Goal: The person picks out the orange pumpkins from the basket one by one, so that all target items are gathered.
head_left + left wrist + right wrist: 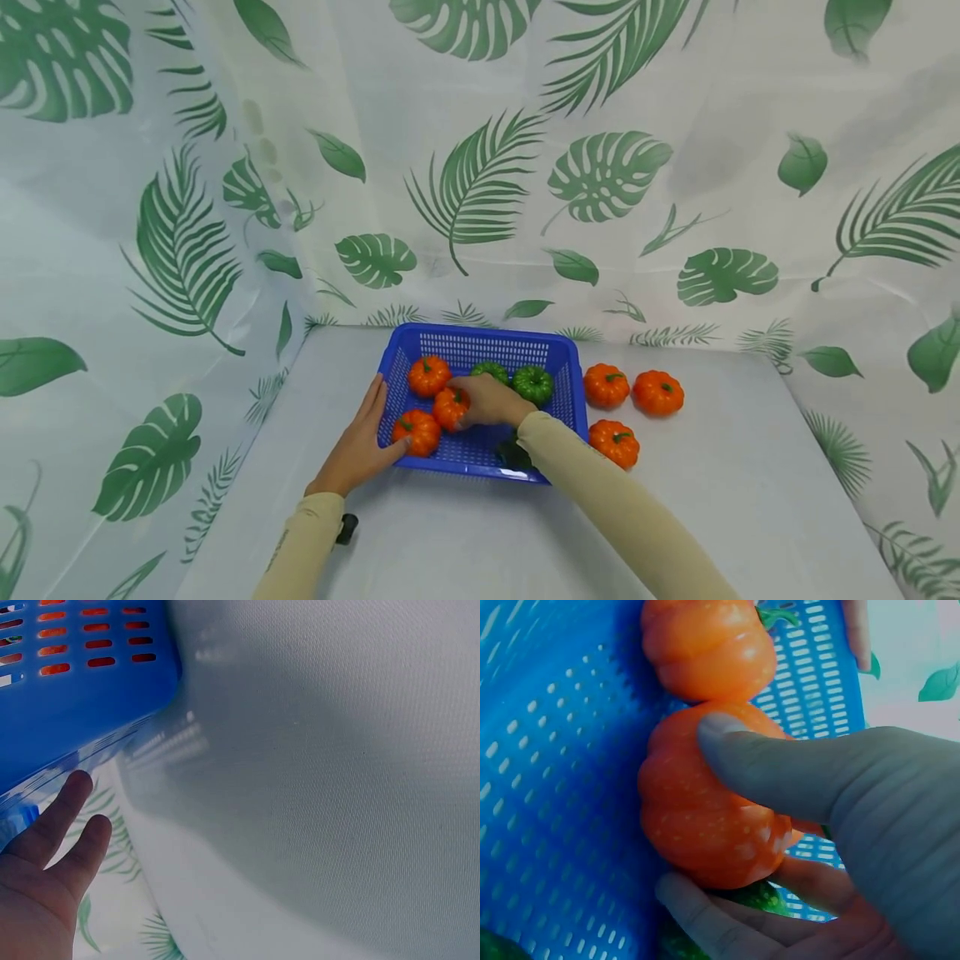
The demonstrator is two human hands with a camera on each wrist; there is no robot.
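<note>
A small orange pumpkin (449,410) (694,799) is in my right hand (491,400), gripped between thumb and fingers inside the blue plastic basket (480,472). My left hand (356,454) rests at the basket's left front corner. Its fingers lie fairly straight along the outside and its thumb is at the front rim. Two other orange pumpkins stand in the basket's left part, one behind (429,376) and one in front (416,432). Green pumpkins (532,384) (489,369) sit toward the back. A dark green one (512,454) is partly hidden under my right wrist.
Right of the basket, three orange pumpkins lie on the white table: two toward the back (606,386) (658,393) and one nearer (614,443). A leaf-printed sheet (480,192) hangs behind and along the sides of the table.
</note>
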